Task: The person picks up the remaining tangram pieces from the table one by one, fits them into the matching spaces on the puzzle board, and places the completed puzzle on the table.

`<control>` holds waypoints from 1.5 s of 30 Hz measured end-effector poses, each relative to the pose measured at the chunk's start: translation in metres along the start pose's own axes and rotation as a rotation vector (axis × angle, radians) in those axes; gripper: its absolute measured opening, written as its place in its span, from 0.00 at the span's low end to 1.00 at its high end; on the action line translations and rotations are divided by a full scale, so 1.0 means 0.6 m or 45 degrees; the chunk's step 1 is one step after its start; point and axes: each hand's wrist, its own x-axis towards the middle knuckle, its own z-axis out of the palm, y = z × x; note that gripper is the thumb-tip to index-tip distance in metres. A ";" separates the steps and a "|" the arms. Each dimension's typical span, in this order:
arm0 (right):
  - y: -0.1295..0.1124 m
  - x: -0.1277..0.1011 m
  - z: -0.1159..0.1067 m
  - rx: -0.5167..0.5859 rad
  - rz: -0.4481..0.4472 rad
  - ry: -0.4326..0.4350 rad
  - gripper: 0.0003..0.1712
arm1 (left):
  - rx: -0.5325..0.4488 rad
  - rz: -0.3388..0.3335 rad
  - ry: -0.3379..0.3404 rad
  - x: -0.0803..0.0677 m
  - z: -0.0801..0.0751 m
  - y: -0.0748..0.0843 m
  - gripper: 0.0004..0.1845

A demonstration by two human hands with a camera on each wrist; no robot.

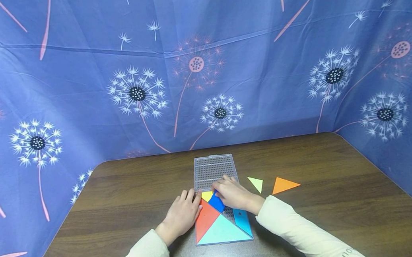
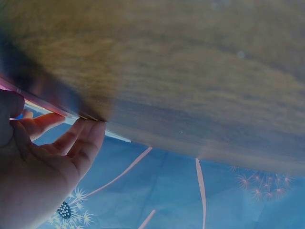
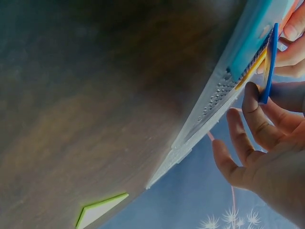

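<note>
A dark wooden table (image 1: pixel 126 213) stands against dandelion-print cloth (image 1: pixel 81 93). On the clear tray (image 1: pixel 214 169), the right hand (image 1: pixel 232 194) pinches a blue piece (image 1: pixel 216 202), partly hiding it; the left hand (image 1: pixel 181 216) rests relaxed at the tray's edge.

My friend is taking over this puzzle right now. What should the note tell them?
Right hand: pinches the dark blue piece, tilted up over the clear pegged tray.
Left hand: fingers rest at the tray's left edge beside the red triangle.
Done: red, yellow, light blue triangle and blue parallelogram lie in the tray.
Left: seat the dark blue piece; green triangle and orange triangle lie on the table.
</note>
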 end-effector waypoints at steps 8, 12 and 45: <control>0.003 0.002 0.005 -0.091 0.005 -0.018 0.07 | -0.007 0.000 -0.005 0.001 0.001 0.000 0.23; 0.003 0.003 0.006 -0.127 0.008 -0.027 0.07 | -0.005 0.001 -0.002 0.000 0.001 0.000 0.23; 0.005 -0.018 -0.029 0.006 -0.022 -0.206 0.23 | -0.012 -0.005 -0.007 -0.001 0.000 -0.001 0.23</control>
